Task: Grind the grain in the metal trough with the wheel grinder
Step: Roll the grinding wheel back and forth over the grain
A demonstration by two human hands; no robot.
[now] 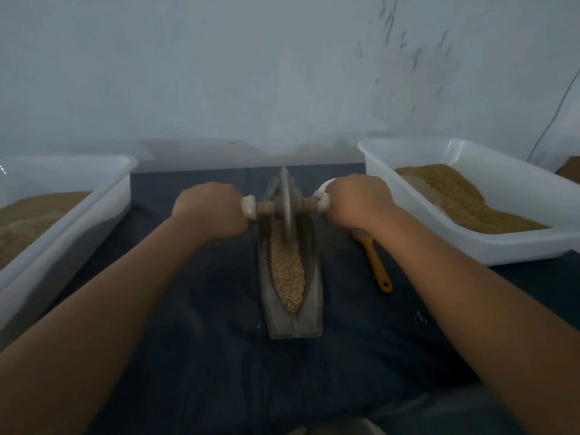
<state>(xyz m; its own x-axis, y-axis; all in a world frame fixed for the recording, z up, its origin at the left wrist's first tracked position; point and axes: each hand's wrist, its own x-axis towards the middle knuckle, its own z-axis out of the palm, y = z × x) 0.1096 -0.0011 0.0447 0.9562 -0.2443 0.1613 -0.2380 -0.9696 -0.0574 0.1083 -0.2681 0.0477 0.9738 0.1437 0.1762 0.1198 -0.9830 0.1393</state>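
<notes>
Head view: dark cloth (204, 340) covering table. Metal trough (312, 309) sitting on cloth in middle, pointing away. Grain (287, 277) lying along its groove (yellow-brown bits). Wheel grinder (286, 199) standing upright on grain, toward far end. Left hand (213, 215) wrapping round left handle end; right hand (357, 202) wrapping round right end. Orange-handled tool (378, 265) lying just right of trough. Left tub (62, 221) and right tub (470, 249) holding brown powder.
</notes>
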